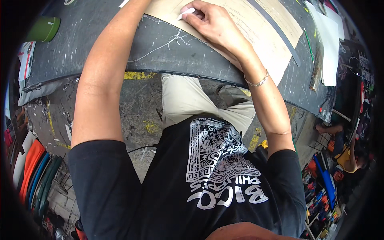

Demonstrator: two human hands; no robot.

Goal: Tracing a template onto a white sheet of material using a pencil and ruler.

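Note:
My right hand (218, 24) is closed in a pinch on a piece of white chalk (188, 13). The chalk's tip is near the lower left edge of a brown paper sheet (276, 60) with handwriting on it, and the wrist rests over that sheet. My left forearm (106, 60) reaches up across the dark table, and its hand lies beyond the top edge of the picture. A long dark grey strip (276, 30) runs along the paper on the right. Loose white threads (177, 38) lie on the table between my arms.
The dark table (156, 56) curves across the top. At its left stands a green container (49, 29). On the right are a green pencil (309, 45), a wooden stick (317, 68) and white sheets (330, 44). Rolled fabrics (34, 172) stand lower left; another person (351, 160) is at far right.

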